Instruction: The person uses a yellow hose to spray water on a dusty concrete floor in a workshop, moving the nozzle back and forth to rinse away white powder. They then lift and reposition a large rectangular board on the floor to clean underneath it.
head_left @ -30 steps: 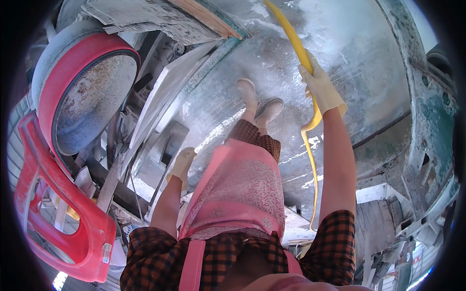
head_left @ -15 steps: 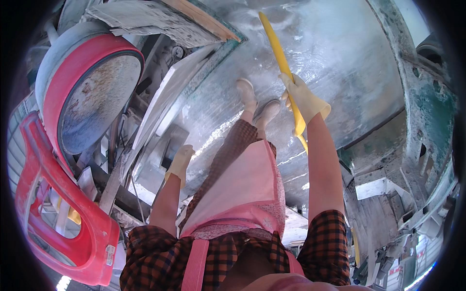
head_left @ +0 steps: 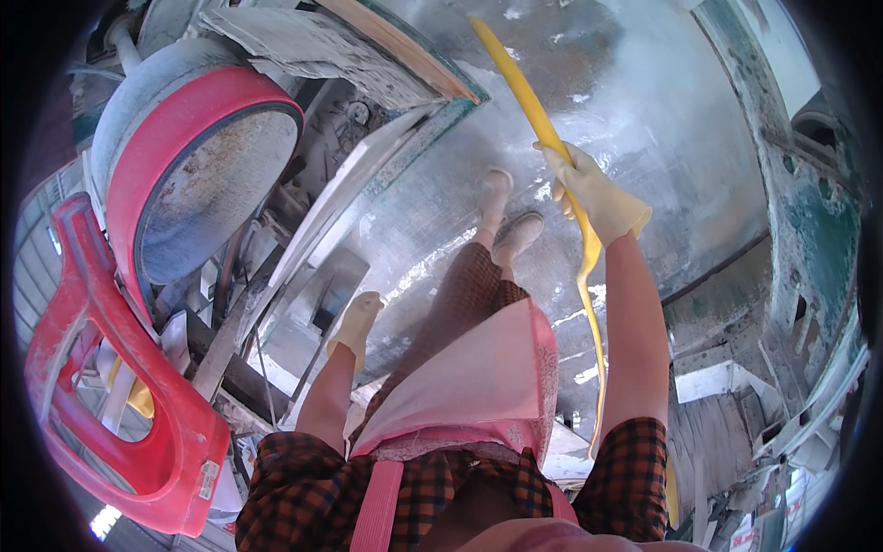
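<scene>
In my right hand (head_left: 589, 189), which wears a cream rubber glove, is a long yellow flat hose (head_left: 524, 83). My fingers wrap round its middle. One stretch of it points away over the wet surface; beyond my grip it narrows, bends and trails down past my right forearm. My left hand (head_left: 357, 324), gloved alike, hangs low on the left beside a grey metal frame, apart from the hose. Its fingers are turned out of sight, so whether it holds anything cannot be seen.
A wet grey surface (head_left: 681, 156) spreads ahead around my boots (head_left: 520, 235). At left stand a round drum-like part with a pink-red rim (head_left: 207, 115) and a red plastic chair (head_left: 120, 405). Stacked boards (head_left: 322, 51) lie far left; a worn green metal frame (head_left: 809, 212) rises at right.
The yellow hose has swung slightly, its far end shifting left, and its thin tail now shows as a long hanging line. The surroundings have shifted a little to the right in view.
</scene>
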